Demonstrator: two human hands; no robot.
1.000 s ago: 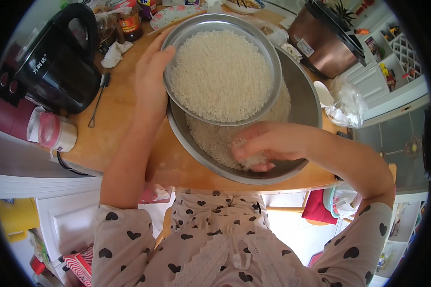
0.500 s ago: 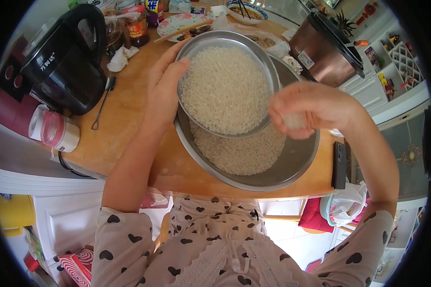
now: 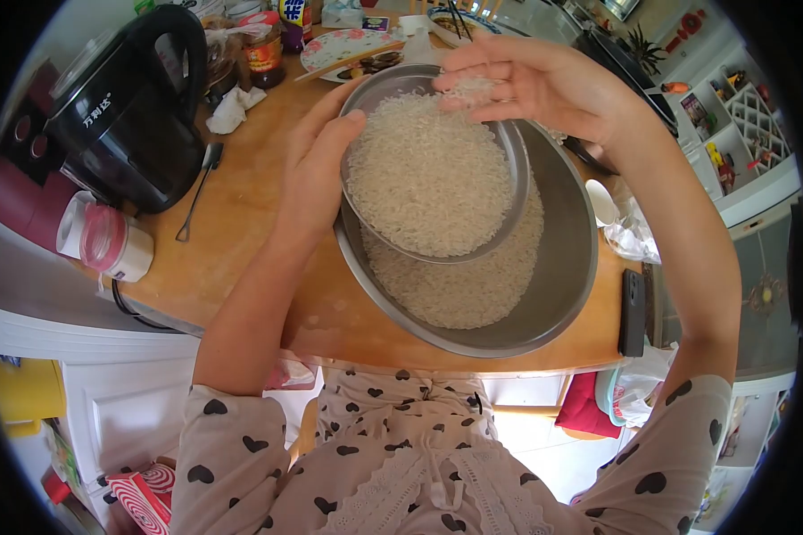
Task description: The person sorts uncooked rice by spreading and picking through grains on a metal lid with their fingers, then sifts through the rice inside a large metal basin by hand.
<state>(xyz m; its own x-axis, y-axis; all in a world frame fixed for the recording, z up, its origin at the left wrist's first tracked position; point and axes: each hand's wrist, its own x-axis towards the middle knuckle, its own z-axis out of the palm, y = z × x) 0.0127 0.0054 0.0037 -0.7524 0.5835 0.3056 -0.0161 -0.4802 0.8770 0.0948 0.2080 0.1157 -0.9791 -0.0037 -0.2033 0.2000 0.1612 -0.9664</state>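
Note:
My left hand (image 3: pixel 319 169) is closed on the rim of a small metal bowl (image 3: pixel 515 187), thumb over the edge, tilting it slightly. White rice (image 3: pixel 426 178) fills most of this bowl. Palm up over the bowl's far right edge, my right hand (image 3: pixel 558 85) has its fingers stretched out and apart, with a small clump of rice grains (image 3: pixel 473 89) lying on them. Beneath is a large metal basin (image 3: pixel 567 245) on the table, partly covered by the bowl. More rice (image 3: pixel 459 290) lies on the basin's floor.
A black kettle (image 3: pixel 129 125), a spoon (image 3: pixel 199 192) and a pink-lidded jar (image 3: pixel 116 241) stand or lie left. Behind are a flowered plate (image 3: pixel 335 45) and a sauce jar (image 3: pixel 263 58). A phone (image 3: pixel 633 312) and a white cup (image 3: pixel 601 203) are right.
My right hand has moved up and left from beside the bowl to over its far edge, and its curled fingers have opened out. The small bowl has shifted slightly right.

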